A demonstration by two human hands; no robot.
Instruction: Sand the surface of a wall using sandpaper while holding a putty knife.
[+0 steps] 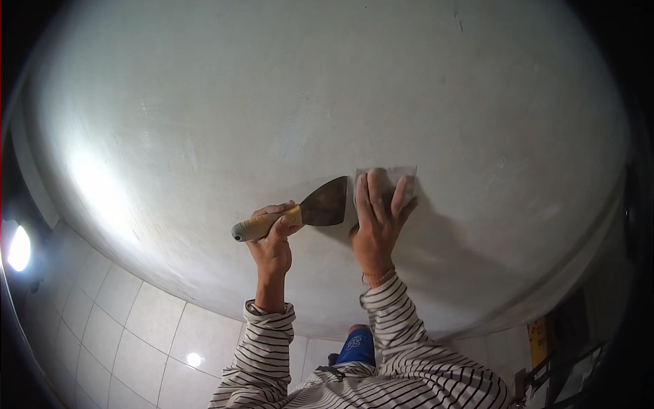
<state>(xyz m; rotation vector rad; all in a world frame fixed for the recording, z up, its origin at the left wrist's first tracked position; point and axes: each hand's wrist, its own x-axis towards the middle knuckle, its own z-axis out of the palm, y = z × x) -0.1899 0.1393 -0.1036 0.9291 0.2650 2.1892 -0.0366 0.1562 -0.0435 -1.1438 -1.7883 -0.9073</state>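
My left hand grips the grey and yellow handle of a putty knife. The knife's broad, dark metal blade points right, towards my other hand; whether it touches the wall cannot be told. My right hand lies with spread fingers on a sheet of sandpaper, pressed flat against the pale plastered wall. My thumb and palm on that side are partly hidden. Faint scuffs and small dark marks show on the wall.
A bright work lamp shines at the far left. Light floor tiles lie below the wall. At the lower right stand a yellow object and a dark metal frame, near the wall's foot.
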